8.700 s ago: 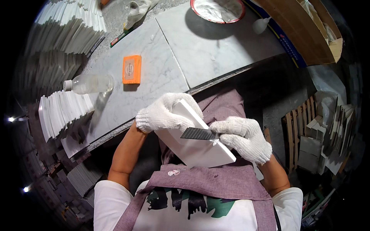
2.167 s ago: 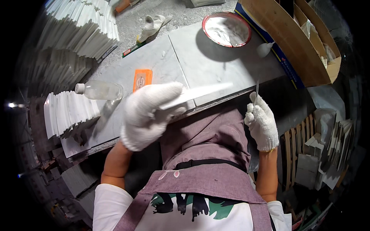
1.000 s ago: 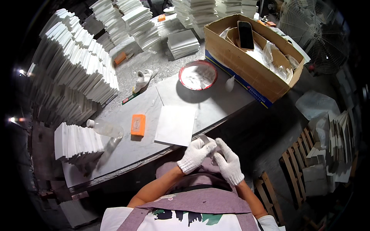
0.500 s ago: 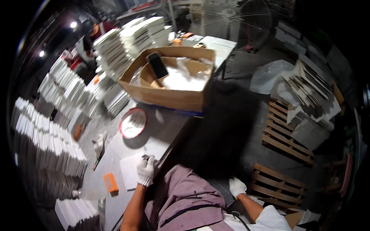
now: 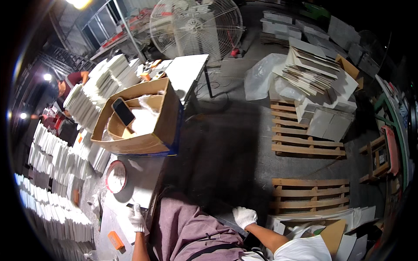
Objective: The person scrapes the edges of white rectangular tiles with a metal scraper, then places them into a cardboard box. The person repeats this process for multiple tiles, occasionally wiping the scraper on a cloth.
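Note:
My left hand (image 5: 137, 221), in a white knit glove, is closed on a small dark flat piece (image 5: 130, 205) whose kind I cannot make out. It is over a white sheet or tile (image 5: 126, 227) by the grey table's (image 5: 143, 174) right edge. An orange block (image 5: 115, 240) lies left of that hand; a red-rimmed bowl (image 5: 116, 176) of white material stands beyond it. My right hand (image 5: 244, 217), also gloved, is out to the right of my lap, beside a dark panel edge (image 5: 224, 214). Its fingertips curl out of sight, so I cannot tell whether it grips anything.
A cardboard box (image 5: 152, 141) with a phone (image 5: 123, 112) and clear plastic stands farther along the table. White stacks (image 5: 52, 217) line the left. Wooden pallets (image 5: 311, 195) lie right, one under stacked boards (image 5: 311, 71). A large fan (image 5: 196, 30) and another person (image 5: 72, 82) are farther back.
The view has swung right and up, so the table, box and hands appear farther left. My left hand keeps hold of the dark piece; my right hand stays beside my lap.

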Demonstrator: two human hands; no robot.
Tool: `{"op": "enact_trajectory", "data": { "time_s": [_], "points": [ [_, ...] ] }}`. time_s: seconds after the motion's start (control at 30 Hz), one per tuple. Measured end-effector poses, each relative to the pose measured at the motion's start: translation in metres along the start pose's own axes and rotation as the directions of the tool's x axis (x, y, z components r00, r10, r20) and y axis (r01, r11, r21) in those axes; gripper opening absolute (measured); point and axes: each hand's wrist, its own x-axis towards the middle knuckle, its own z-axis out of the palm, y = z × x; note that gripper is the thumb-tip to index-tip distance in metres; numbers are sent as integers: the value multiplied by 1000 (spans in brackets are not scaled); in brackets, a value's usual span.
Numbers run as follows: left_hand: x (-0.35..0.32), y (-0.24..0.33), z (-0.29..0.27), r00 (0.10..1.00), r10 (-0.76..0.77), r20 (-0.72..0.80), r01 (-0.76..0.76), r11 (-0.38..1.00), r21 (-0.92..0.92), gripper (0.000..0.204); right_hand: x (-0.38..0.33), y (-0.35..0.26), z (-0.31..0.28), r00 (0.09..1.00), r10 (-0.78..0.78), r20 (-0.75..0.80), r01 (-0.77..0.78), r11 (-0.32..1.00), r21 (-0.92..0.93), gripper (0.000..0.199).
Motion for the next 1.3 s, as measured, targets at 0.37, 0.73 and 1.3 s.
{"op": "enact_trajectory", "data": {
  "time_s": [0.37, 0.73, 1.3],
  "points": [
    [12, -22, -8, 997, 18, -71, -1, 971, 238, 38, 0, 6, 19, 991, 69, -116, -52, 988, 145, 34],
    [5, 44, 38, 995, -95, 27, 91, 987, 130, 15, 6, 28, 89, 881, 442, -168, -392, 882, 263, 26],
    [89, 164, 292, 693, 280, 665, -268, 956, -123, 12, 4, -10, -32, 863, 483, -148, -442, 864, 240, 29]
  ]
}}
